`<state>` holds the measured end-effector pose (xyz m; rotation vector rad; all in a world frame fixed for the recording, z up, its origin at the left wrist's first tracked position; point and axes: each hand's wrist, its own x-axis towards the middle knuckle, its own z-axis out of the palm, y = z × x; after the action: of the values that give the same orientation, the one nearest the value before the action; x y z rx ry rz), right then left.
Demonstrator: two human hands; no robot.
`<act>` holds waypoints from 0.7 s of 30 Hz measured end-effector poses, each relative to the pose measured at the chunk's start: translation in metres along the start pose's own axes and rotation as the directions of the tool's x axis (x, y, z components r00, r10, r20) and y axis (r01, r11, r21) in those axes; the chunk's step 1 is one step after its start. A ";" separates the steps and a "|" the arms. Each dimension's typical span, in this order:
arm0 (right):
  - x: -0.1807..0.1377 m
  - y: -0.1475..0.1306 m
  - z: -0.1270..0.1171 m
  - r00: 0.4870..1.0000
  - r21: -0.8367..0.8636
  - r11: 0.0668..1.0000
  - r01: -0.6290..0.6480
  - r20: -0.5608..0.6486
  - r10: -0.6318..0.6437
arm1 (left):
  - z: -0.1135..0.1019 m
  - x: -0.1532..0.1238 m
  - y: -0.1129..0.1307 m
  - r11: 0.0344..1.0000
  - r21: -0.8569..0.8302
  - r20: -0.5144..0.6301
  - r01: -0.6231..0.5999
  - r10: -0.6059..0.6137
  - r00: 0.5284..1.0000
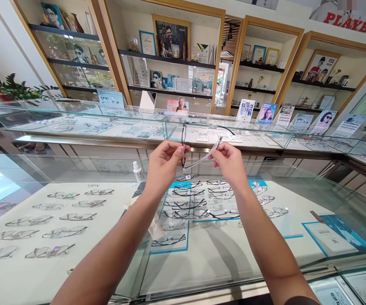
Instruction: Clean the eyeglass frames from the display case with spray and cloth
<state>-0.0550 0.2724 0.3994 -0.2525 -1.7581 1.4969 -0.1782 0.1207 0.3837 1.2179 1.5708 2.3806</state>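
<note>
A pair of eyeglasses (183,162) with a dark frame is held up above the glass counter, seen edge-on between both hands. My left hand (165,163) pinches its dark left side between thumb and fingers. At the other end, my right hand (230,160) is closed on the clear-looking right part, where a strip of transparent material shows. One dark temple (226,129) sticks out behind the right fingers. Below the hands, rows of eyeglasses (187,204) lie in the display case. A small white bottle (137,171) stands upright left of my left wrist.
Glass display counters (74,111) run across the back, with more frames inside and advertising cards (267,112) on top. Wall shelves (166,55) hold pictures and trophies. More eyeglasses (65,231) lie at left. A blue-edged card (331,238) lies at right.
</note>
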 end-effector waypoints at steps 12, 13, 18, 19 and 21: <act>0.001 -0.004 -0.004 0.969 0.025 0.975 -0.220 0.126 0.215 | -0.011 0.011 -0.001 0.988 -0.145 -0.256 -0.054 0.015 0.967; 0.001 -0.007 -0.009 0.963 -0.063 0.974 -0.220 0.147 0.227 | -0.011 0.011 -0.001 0.991 -0.126 -0.237 -0.055 0.024 0.971; -0.009 -0.022 -0.026 0.959 -0.291 0.956 -0.038 0.258 0.117 | -0.010 0.008 -0.003 0.998 -0.033 -0.131 -0.051 0.046 0.990; -0.013 -0.024 -0.023 0.969 -0.269 0.963 0.031 0.246 0.038 | -0.008 0.006 -0.004 0.999 -0.015 -0.111 -0.046 0.044 0.993; -0.020 -0.023 -0.011 0.970 -0.273 0.947 0.172 0.215 -0.114 | -0.005 0.003 -0.006 0.999 0.015 -0.071 -0.037 0.038 0.997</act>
<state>-0.0264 0.2620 0.4112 -0.1222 -2.1092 1.1897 -0.1859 0.1213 0.3799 1.1875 1.6014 2.4666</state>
